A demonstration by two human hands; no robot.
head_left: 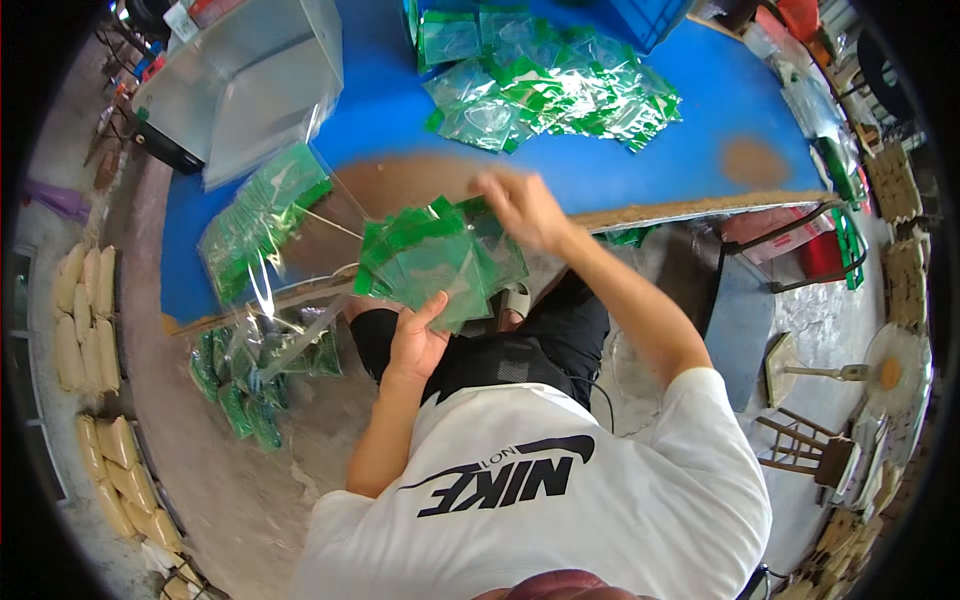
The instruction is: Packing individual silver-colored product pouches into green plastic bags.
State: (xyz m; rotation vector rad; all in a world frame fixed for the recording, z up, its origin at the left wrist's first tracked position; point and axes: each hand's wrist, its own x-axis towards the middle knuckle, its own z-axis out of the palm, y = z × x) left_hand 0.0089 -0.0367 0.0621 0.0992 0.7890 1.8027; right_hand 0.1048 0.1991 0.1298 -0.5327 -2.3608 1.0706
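Note:
A fanned stack of small clear plastic bags with green edges (425,262) is held in my left hand (420,340), the thumb lying on top. The stack is above my lap, at the near edge of the blue table (720,90). My right hand (525,208) hovers just beyond the stack's right side, its fingers curled and smeared by motion. Whether it holds a bag I cannot make out. On the table to the left lies another row of overlapping green bags (262,225), with clear plastic film around it. A loose heap of similar bags (560,90) spreads across the far middle.
A grey metal bin (270,95) stands at the table's far left, and a blue crate (645,18) at the back. Filled green packets (240,385) are below the table's left edge. To the right are a wooden stool (815,450) and a fan (890,373).

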